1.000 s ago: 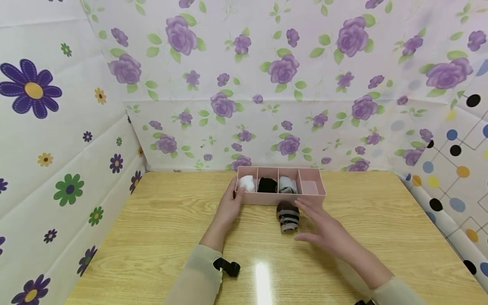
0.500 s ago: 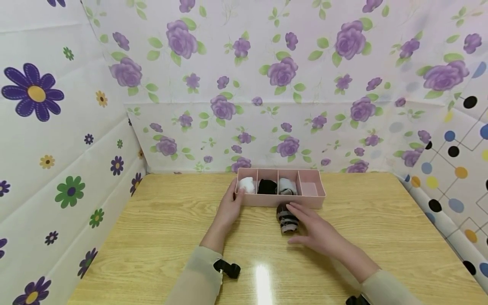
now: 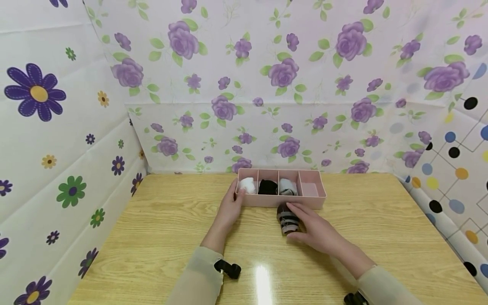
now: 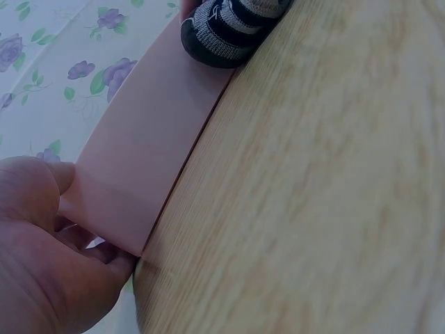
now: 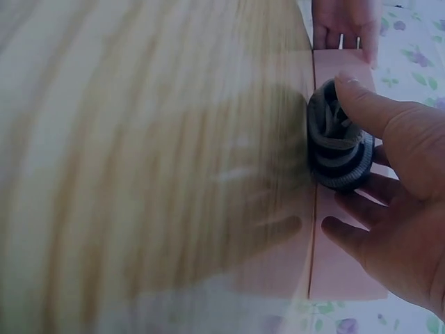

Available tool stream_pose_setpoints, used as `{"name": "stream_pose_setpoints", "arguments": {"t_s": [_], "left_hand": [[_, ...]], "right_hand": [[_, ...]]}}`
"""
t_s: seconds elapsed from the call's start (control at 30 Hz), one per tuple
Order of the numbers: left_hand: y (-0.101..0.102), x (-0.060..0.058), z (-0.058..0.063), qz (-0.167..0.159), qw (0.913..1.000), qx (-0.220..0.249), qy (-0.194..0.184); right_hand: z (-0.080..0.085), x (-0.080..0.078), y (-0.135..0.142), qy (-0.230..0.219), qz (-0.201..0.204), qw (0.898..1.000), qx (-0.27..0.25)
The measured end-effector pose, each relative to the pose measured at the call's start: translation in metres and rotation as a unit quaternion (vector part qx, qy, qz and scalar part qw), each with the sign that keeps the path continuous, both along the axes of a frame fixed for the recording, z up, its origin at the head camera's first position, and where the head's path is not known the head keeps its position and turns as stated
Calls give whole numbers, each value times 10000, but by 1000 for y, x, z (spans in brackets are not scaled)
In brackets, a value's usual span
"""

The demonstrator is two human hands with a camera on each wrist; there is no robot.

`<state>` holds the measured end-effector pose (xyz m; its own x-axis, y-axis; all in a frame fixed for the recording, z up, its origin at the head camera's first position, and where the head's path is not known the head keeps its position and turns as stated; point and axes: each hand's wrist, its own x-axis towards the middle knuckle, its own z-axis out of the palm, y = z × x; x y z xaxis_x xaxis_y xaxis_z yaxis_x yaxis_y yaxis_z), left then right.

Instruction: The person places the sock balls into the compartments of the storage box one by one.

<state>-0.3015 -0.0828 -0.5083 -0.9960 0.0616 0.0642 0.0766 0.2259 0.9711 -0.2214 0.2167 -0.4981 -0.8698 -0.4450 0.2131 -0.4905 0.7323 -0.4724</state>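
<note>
A rolled striped sock (image 3: 288, 219), dark with grey bands, lies on the table against the front of a pink divided box (image 3: 282, 201). My right hand (image 3: 318, 228) holds the sock from its right side, the thumb at the near end and fingers at the far end. In the right wrist view the thumb presses the sock's open, folded end (image 5: 335, 129). My left hand (image 3: 228, 207) grips the box's left end, thumb on the front wall. Inside the box, from left, sit a white rolled sock (image 3: 248, 185), a black one (image 3: 268, 187) and a grey one (image 3: 287, 187).
The box's rightmost compartment (image 3: 310, 189) shows its bare pink floor. The box stands near the back edge of the wooden table (image 3: 175, 220), before a flowered cloth (image 3: 259, 123). Patterned cloths also hang at left and right.
My right hand has moved left and a little down to the striped sock, its thumb and fingers drawing in around it. The left hand and the box have stayed in place.
</note>
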Motion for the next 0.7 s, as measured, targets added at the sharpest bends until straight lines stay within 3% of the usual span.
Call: {"name": "stream_pose_setpoints", "arguments": {"t_s": [0.7], "left_hand": [[0,2,1,-10,10000,78,-43]], "right_hand": [[1,-1,-5,306,-345,9989,80]]}}
